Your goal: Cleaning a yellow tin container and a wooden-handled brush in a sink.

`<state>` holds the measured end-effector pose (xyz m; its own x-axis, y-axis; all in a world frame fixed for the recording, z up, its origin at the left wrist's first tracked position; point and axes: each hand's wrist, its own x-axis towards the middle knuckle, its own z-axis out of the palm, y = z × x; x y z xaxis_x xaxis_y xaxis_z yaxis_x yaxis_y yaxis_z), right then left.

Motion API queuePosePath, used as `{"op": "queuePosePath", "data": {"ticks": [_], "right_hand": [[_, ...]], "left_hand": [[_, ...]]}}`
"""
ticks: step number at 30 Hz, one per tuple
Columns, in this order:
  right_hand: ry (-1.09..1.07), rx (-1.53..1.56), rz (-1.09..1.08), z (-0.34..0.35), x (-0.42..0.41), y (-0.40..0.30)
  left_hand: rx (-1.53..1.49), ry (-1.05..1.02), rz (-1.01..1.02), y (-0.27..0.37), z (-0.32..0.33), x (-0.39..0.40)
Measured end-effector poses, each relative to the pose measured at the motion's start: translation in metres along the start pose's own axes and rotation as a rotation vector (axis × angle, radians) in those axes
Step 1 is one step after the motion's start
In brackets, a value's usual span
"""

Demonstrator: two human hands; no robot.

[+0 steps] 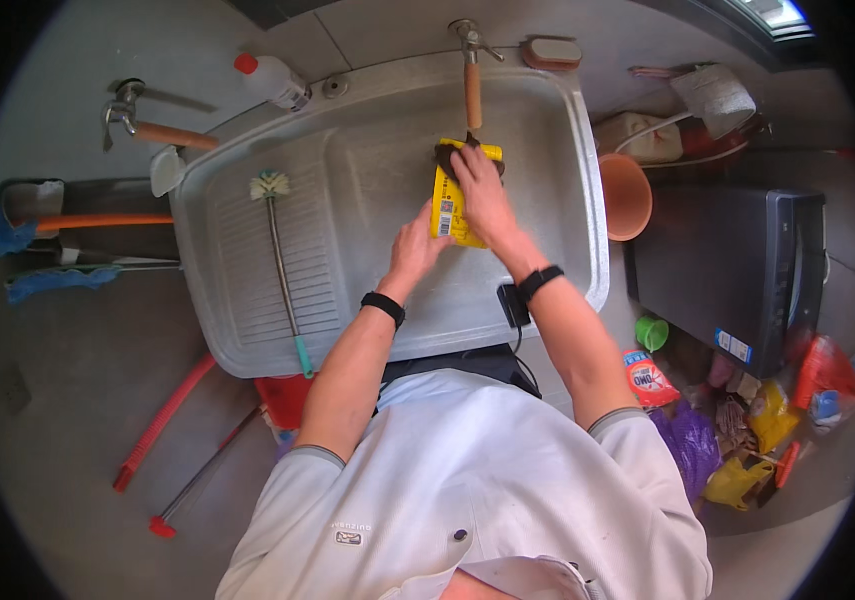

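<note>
Above the basin of a grey laundry sink [397, 315], my left hand [420, 240] grips the lower left edge of a yellow printed packet or container [448, 196]. My right hand [483, 195] presses a dark cloth or sponge [448, 159] against the upper part of that yellow thing, fingers bent over it. Both are just below a tap with a tan hose end [473, 94]. Whether water is running cannot be told. A long-handled brush [282, 262] with pale bristles and a green grip lies on the ribbed washboard side of the sink, left of my hands.
A white bottle with a red cap [273, 81], a second tap [123, 112] and a brush [552, 52] are along the back. To the right are an orange bucket [624, 196], a dark appliance [720, 262] and several bags. A red hose [164, 420] hangs at left.
</note>
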<state>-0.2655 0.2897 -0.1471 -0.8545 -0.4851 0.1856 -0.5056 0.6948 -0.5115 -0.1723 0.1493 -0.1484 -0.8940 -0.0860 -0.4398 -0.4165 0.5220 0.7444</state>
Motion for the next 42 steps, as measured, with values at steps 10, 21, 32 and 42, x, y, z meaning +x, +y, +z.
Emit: {"op": "queuePosePath", "data": {"ticks": [10, 21, 32, 42], "right_hand": [[-0.296, 0.413, 0.059, -0.03, -0.08, -0.03], [-0.052, -0.102, -0.001, -0.004, -0.067, -0.029], [0.168, 0.032, 0.392, -0.013, -0.008, 0.017], [0.201, 0.434, 0.827, -0.027, -0.092, 0.059]], "left_hand": [[-0.273, -0.312, 0.07, -0.018, -0.024, 0.007], [-0.158, -0.107, 0.096, -0.031, -0.004, 0.016], [-0.012, 0.168, 0.12, 0.036, 0.009, 0.039], [0.424, 0.277, -0.114, 0.073, 0.04, 0.052]]}}
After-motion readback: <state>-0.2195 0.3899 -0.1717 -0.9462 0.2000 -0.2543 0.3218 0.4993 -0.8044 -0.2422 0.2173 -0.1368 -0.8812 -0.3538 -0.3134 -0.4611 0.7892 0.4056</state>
